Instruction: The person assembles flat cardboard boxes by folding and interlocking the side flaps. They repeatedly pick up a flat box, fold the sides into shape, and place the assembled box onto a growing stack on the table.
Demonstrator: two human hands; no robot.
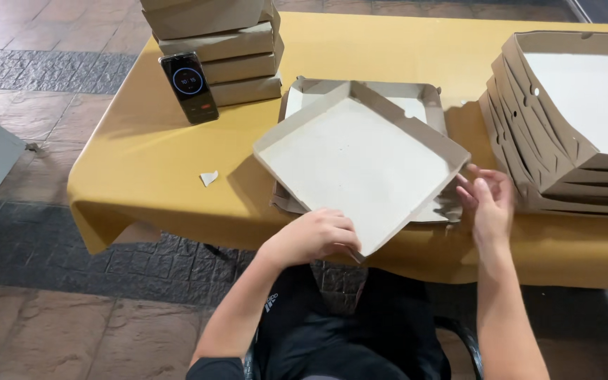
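Note:
A shallow square cardboard tray (353, 162), white inside with brown folded walls, lies turned like a diamond on top of another like tray (427, 98) on the yellow table (149, 162). My left hand (314, 236) grips the upper tray's near corner at the table's front edge. My right hand (488, 197) is beside the tray's right corner, fingers spread and touching the edge of the tray beneath.
A stack of folded closed brown boxes (226, 49) stands at the back left, with a dark phone (190, 86) leaning against it. A leaning stack of open trays (564, 127) fills the right side. A small paper scrap (209, 177) lies on the table.

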